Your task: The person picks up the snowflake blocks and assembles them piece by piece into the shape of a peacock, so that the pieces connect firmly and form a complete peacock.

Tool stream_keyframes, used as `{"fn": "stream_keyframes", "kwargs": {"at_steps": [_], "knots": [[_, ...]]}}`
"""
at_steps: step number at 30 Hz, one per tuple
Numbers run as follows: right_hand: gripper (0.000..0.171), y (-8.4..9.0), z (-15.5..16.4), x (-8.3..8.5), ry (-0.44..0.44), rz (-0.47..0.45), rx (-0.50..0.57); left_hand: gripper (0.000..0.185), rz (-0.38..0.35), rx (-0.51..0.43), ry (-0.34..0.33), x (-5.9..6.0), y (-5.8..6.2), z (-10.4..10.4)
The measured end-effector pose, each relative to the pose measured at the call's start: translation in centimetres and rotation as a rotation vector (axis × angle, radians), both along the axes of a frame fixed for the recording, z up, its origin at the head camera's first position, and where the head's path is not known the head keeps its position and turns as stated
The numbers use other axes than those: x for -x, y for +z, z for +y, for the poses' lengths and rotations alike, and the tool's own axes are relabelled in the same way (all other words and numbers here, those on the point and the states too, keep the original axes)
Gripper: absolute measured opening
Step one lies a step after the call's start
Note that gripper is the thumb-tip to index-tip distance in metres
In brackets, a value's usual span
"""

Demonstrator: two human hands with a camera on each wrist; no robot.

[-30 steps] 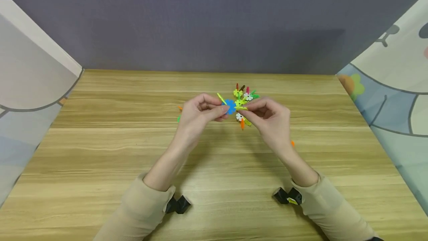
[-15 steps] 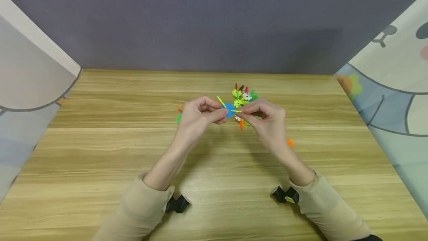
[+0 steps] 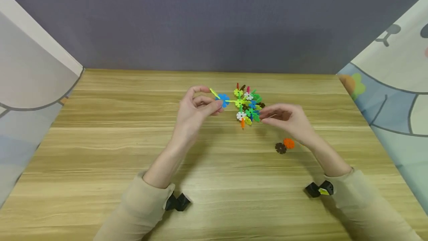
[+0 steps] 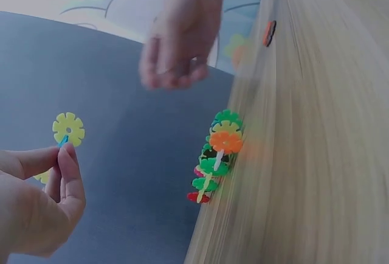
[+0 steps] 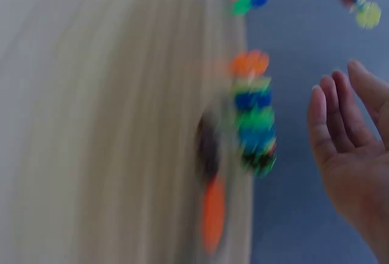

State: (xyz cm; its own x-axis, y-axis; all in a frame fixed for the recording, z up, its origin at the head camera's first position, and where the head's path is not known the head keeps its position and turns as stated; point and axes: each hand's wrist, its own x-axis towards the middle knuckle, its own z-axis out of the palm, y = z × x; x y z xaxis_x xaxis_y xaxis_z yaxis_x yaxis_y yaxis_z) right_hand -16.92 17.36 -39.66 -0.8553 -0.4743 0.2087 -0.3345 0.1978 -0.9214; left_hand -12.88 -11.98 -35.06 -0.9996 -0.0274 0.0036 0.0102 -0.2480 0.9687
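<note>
My left hand (image 3: 197,110) pinches a blue notched flower disc (image 3: 223,99) between thumb and fingers. Two yellow notched discs are slotted into its rim, one (image 3: 214,92) at the upper left and one on the right, both edge-on in the head view. In the left wrist view a yellow disc (image 4: 74,123) shows its face above the fingertips. My right hand (image 3: 289,120) holds nothing, its fingers loosely bent, just right of a cluster of joined discs (image 3: 241,116). The right wrist view is blurred and shows the right palm (image 5: 358,173) bare.
Below the right hand a brown disc (image 3: 281,148) and an orange disc (image 3: 289,143) lie loose on the wooden table (image 3: 220,181). A small green-and-blue group (image 5: 241,3) sits farther left. A grey panel (image 3: 214,25) stands behind.
My right hand has let go of the right-hand yellow disc and moved right, uncovering the cluster and the loose discs. The left hand has shifted slightly up and left with the joined discs.
</note>
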Motion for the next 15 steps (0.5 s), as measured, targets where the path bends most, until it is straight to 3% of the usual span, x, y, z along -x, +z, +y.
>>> {"fn": "stream_keyframes", "kwargs": {"at_steps": [3, 9, 15], "knots": [[0.032, -0.9, 2.7, 0.5, 0.024, -0.038, -0.105, 0.048, -0.002, -0.002, 0.012, 0.1, 0.0, -0.1], [0.041, -2.6, 7.2, 0.7, 0.098, -0.096, -0.242, 0.039, -0.002, -0.055, 0.026, 0.2, 0.0, -0.1], [0.041, -3.6, 9.5, 0.2, 0.117, -0.043, -0.347, 0.034, -0.008, -0.066, 0.038, 0.1, 0.3, -0.1]]}}
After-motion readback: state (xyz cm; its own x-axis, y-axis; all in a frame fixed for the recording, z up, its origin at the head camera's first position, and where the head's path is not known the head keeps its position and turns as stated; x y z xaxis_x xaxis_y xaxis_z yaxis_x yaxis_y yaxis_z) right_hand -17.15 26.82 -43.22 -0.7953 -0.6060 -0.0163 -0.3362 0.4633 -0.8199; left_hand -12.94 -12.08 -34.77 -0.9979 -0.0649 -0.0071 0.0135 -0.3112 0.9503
